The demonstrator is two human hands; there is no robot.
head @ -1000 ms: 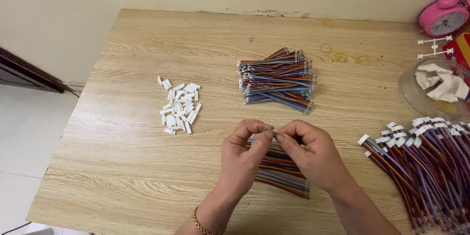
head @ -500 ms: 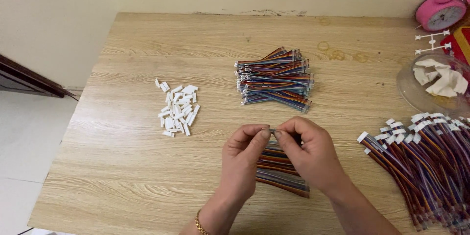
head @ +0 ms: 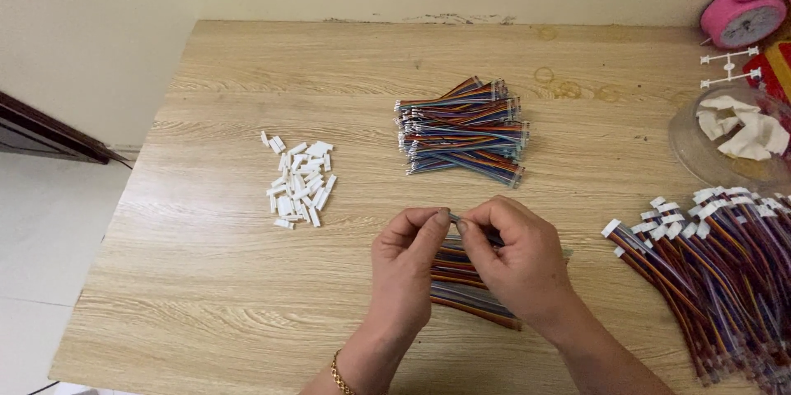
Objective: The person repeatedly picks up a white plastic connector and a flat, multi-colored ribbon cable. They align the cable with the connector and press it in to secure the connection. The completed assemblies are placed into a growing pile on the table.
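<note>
Hands meet mid-worktop, just above a small bundle of ribbon wires (head: pixel 461 284). Left hand (head: pixel 404 271) & right hand (head: pixel 515 267) both pinch down, fingertips nearly touching, on one thin wire lead (head: pixel 455 219) w/ its end between them. Each grip is closed tight on that lead; whether a white housing sits between the fingers, I can't tell, too small and covered.

Doing this bit well, as I judge it: keep the pinch right near the tip so the lead doesn't buckle, line the end up square, ease it, no twisting.

Lead's long axis runs roughly left-right w/ a slight slope, free end toward the left hand, rest trailing down-right under the right palm. Bundle beneath lies diagonally, upper left to lower right.

Around: pile of white connector housings (head: pixel 298 181) well off to the left, stack of bare-ended ribbon wires (head: pixel 463 127) beyond the hands, heap of wires w/ white plugs fitted (head: pixel 725 271) at right. Clear bowl (head: pixel 688 144) & pink alarm clock (head: pixel 741 16) far right corner of the wooden worktop (head: pixel 206 280).
</note>
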